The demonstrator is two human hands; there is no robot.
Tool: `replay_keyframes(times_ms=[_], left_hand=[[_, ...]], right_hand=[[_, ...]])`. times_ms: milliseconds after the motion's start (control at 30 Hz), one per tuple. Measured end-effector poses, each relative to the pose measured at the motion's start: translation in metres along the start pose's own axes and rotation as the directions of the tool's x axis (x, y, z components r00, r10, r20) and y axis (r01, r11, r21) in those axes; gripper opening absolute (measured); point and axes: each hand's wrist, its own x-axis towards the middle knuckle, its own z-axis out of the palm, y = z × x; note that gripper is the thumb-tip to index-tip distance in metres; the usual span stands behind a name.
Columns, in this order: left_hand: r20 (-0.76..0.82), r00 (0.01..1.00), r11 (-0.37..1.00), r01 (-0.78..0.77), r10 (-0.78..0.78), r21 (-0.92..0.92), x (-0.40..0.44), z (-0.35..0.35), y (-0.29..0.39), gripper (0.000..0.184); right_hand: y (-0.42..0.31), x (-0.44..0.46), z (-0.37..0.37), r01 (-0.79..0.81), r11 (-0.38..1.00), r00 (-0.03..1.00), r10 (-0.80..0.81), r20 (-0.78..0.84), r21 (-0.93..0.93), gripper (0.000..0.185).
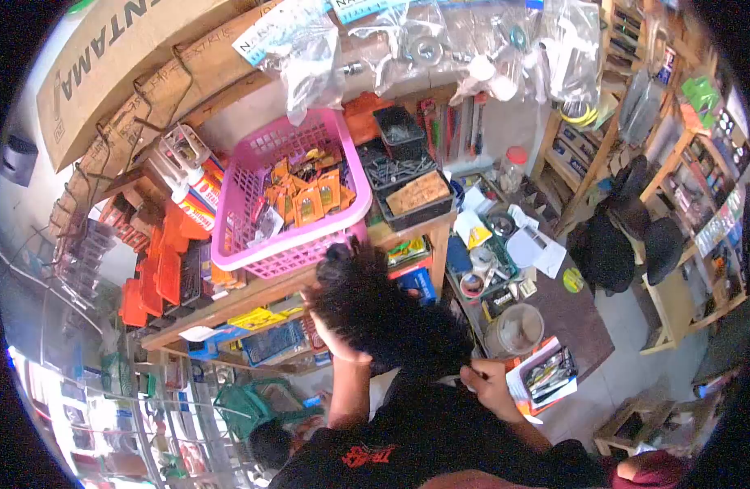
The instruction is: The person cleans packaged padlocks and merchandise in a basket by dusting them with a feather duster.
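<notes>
Head view, hands: apart; left hand (332, 334) against a black bundle (383, 306), grip hidden; right hand (489, 385) seemingly clasping its near right end.
Black bundle: just on the near side of the pink basket (289, 245).
Basket risk: a careless swing could tip it, spilling packets (307, 205).

Place: hardware shop
Wooden shelf (220, 314), front edge: pink basket (293, 245), orange packets (308, 207)
Right corner: black bin (421, 217), metal fasteners (399, 169)
Overhead: bagged fittings (425, 52)
</notes>
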Motion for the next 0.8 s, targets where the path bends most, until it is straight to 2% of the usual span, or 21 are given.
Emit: replay_keyframes(times_ms=[67, 133, 200, 233, 333, 433, 500, 567, 667, 700, 800], left_hand=[[-0.184, 0.978, 0.912, 0.159, -0.095, 0.378, -0.009, -0.001, 0.022, 0.071], [-0.284, 0.957, 0.962, 0.015, 0.066, 0.273, -0.008, -0.01, -0.008, 0.071], [-0.359, 0.914, 0.975, -0.131, 0.189, 0.18, -0.007, -0.009, -0.004, 0.071], [-0.388, 0.899, 0.978, -0.173, 0.204, 0.112, -0.007, -0.01, 0.0, 0.071], [-0.506, 0.844, 0.951, -0.28, 0.177, -0.135, -0.015, -0.006, 0.03, 0.072], [-0.641, 0.752, 0.827, -0.454, 0.155, -0.332, -0.022, 0.002, 0.078, 0.073], [-0.701, 0.697, 0.726, -0.56, 0.153, -0.399, -0.021, 0.003, 0.104, 0.073], [-0.699, 0.697, 0.612, -0.626, 0.161, -0.484, -0.018, -0.001, 0.116, 0.074], [-0.589, 0.781, 0.271, -0.625, 0.208, -0.732, -0.004, -0.026, 0.115, 0.076], [-0.566, 0.785, 0.285, -0.619, 0.253, -0.732, -0.002, -0.033, 0.116, 0.077], [-0.498, 0.778, 0.324, -0.618, 0.384, -0.716, -0.001, -0.055, 0.123, 0.08]], right_hand=[[-0.009, 0.003, -0.001, 0.026, 0.999, 0.999, -0.025, 0.041, -0.022, 0.04], [-0.022, 0.007, 0.001, 0.013, 1.0, 0.999, -0.013, 0.047, 0.012, 0.039], [-0.031, 0.012, 0.004, -0.027, 0.994, 0.999, 0.024, 0.029, 0.103, 0.038], [-0.033, 0.016, 0.006, -0.042, 0.988, 0.999, 0.039, 0.025, 0.148, 0.037], [-0.02, 0.022, 0.016, 0.069, 0.997, 0.995, -0.067, 0.078, -0.033, 0.037], [-0.033, 0.033, 0.032, 0.182, 0.983, 0.976, -0.181, 0.12, 0.0, 0.038], [-0.04, 0.042, 0.032, 0.093, 0.994, 0.994, -0.096, 0.046, 0.064, 0.042], [-0.041, 0.049, 0.036, 0.059, 0.987, 0.996, -0.049, -0.072, 0.151, 0.043], [-0.041, 0.058, 0.035, 0.148, 0.987, 0.985, -0.153, 0.076, 0.06, 0.042], [-0.046, 0.061, 0.036, 0.179, 0.983, 0.976, -0.181, 0.118, 0.03, 0.042], [-0.05, 0.067, 0.041, 0.135, 0.991, 0.991, -0.135, -0.007, -0.02, 0.041]])
